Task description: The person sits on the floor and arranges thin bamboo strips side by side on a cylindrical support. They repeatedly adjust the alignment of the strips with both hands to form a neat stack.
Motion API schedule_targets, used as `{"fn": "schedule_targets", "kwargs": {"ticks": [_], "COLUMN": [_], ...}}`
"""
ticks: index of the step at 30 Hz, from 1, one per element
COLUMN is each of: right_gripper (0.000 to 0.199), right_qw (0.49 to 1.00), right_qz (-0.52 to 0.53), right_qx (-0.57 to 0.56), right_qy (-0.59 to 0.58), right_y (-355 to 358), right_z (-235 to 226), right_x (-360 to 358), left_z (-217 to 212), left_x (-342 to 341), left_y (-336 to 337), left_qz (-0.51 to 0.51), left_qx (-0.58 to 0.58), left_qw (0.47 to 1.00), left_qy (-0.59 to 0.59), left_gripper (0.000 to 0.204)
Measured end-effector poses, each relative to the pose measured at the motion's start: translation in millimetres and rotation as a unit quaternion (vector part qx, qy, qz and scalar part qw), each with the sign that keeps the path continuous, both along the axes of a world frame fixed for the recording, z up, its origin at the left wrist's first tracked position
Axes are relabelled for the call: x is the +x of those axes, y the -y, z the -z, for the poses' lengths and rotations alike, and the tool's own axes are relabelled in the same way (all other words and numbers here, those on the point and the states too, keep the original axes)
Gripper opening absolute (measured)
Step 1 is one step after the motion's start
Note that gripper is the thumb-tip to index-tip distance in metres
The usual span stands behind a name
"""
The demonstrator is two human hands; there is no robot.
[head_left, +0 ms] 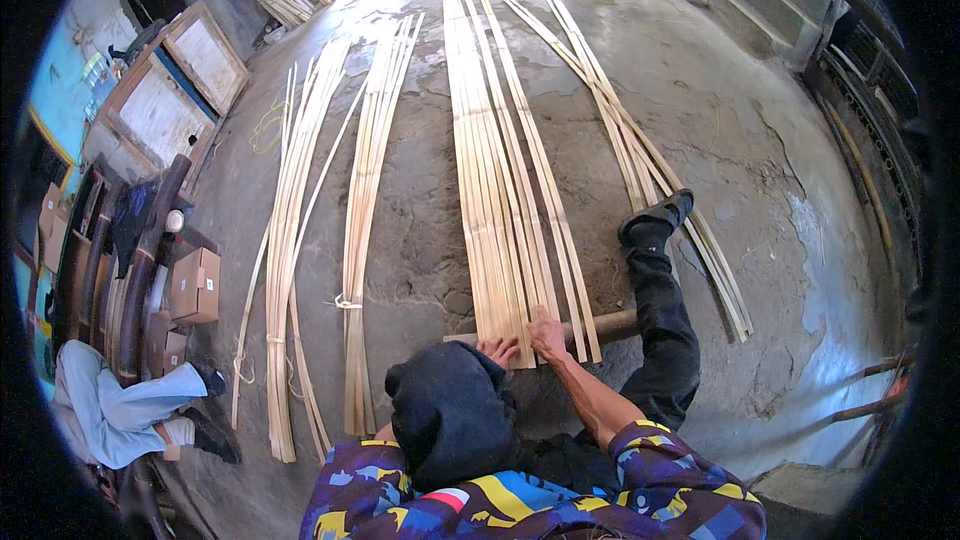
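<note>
1. Rough grey concrete floor (720,140) fills pretty much my whole view, cracked and stained, with pale split bamboo strips laid out lengthwise in separate bunches.

2. From where I'm watching, both hands are down on the near end of the middle batch of flat pale bamboo strips (495,180). That batch runs straight away from me, and its near end lies across a round brownish wooden pole (612,325) resting on the floor.

3. Left hand (498,348) sits on the strip ends, fingers curled down onto them. I can't tell whether it's actually gripping one or just pressing.

4. Right hand (547,332) is just beside it, palm down with fingers spread flat over the strips, open rather than clenched.

5. A black-trousered leg with a dark shoe (658,217) stretches out to the right, the shoe touching the fanned bundle of long thin bamboo slats (640,150).

6. Off to the left are two tied bunches of bamboo strips (330,220), then small brown cardboard boxes (195,285) and another person in light blue trousers (130,405) sitting near the edge.
</note>
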State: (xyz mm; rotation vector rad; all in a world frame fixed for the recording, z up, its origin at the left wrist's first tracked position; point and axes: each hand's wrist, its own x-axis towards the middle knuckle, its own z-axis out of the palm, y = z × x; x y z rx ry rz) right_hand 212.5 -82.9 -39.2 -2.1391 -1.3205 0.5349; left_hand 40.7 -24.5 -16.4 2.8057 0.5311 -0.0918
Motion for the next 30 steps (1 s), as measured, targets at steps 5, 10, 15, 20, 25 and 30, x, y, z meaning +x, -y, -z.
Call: {"fn": "schedule_targets", "kwargs": {"ticks": [5, 10, 15, 20, 25, 30], "right_gripper": [0.040, 0.041, 0.037, 0.031, 0.029, 0.024], "right_qw": [0.997, 0.997, 0.993, 0.993, 0.991, 0.991], "right_qz": [0.051, 0.066, 0.071, 0.098, 0.090, 0.100], "right_qx": [-0.048, -0.050, -0.087, -0.073, -0.098, -0.084], "right_qy": [-0.008, -0.013, -0.031, 0.009, -0.002, -0.007], "right_y": [0.7, 8.2, 3.3, 2.8, 5.4, 8.8], "right_z": [-18.3, -33.0, -33.6, -41.6, -52.7, -48.8], "right_x": [-9.2, -20.1, -18.0, -19.7, -20.1, -24.6], "left_z": [-7.2, -18.3, -27.9, -32.0, -33.9, -37.3], "left_x": [0.4, 1.6, -1.1, 0.7, 3.1, 7.8], "left_y": [3.0, 4.1, 4.9, 4.6, 3.8, 5.7], "left_qz": [-0.005, 0.016, 0.018, 0.018, 0.014, 0.022], "left_qx": [0.043, 0.019, -0.012, -0.013, -0.024, 0.009], "left_qw": [0.999, 0.999, 1.000, 0.999, 0.999, 0.999], "left_qy": [0.000, -0.029, -0.013, -0.025, -0.039, -0.036], "left_gripper": [0.071, 0.081, 0.083, 0.080, 0.079, 0.078]}}
